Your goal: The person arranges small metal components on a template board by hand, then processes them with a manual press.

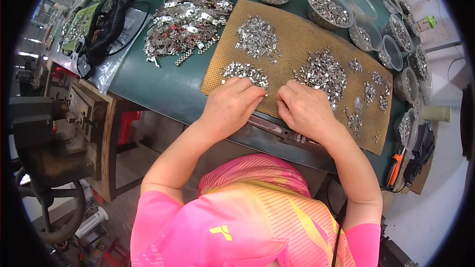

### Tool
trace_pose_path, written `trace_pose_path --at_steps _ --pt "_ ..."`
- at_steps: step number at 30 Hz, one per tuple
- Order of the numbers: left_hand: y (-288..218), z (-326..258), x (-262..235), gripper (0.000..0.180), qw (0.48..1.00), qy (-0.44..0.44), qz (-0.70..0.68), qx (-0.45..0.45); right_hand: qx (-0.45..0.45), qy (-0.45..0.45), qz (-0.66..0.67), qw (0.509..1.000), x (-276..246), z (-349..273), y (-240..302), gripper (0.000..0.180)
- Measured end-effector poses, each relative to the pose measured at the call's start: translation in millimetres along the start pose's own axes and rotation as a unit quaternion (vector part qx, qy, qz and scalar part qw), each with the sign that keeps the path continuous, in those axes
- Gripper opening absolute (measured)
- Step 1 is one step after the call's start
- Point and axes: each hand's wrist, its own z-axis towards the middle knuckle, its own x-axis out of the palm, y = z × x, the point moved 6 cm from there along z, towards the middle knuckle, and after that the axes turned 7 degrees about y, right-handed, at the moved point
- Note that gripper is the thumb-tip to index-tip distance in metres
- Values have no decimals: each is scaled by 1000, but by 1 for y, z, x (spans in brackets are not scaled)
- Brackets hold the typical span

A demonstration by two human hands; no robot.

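Note:
My left hand (231, 105) is closed at the near edge of the brown textured mat (292, 24), thumb and fingers pressed together. A tiny bright spot shows by its fingertips, but what it pinches is too small to make out. Just beyond it lies a pile of small shiny metal pieces (246, 73). My right hand (306, 108) is closed too, fingers curled down near the mat's edge, so anything in them is hidden. Beyond its knuckles spreads a larger heap of small square metal pieces (324, 74). The two hands are a short gap apart.
Thin metal pins (258, 38) are heaped farther back on the mat. Linked metal strips (185, 22) are piled to its left. Clear plastic tubs (329, 9) of metal parts line the far and right sides. Orange-handled pliers (395, 169) lie at the table's right edge; a vise-like machine (54, 133) stands left.

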Motion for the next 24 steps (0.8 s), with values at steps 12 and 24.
trace_pose_path --at_steps 12,24 --pt "-8 14 9 10 999 30 31 14 0 -30 35 999 5 -1 -3 10" --pt "-7 12 8 11 999 31 -21 2 25 -56 82 995 -23 -40 -5 11"
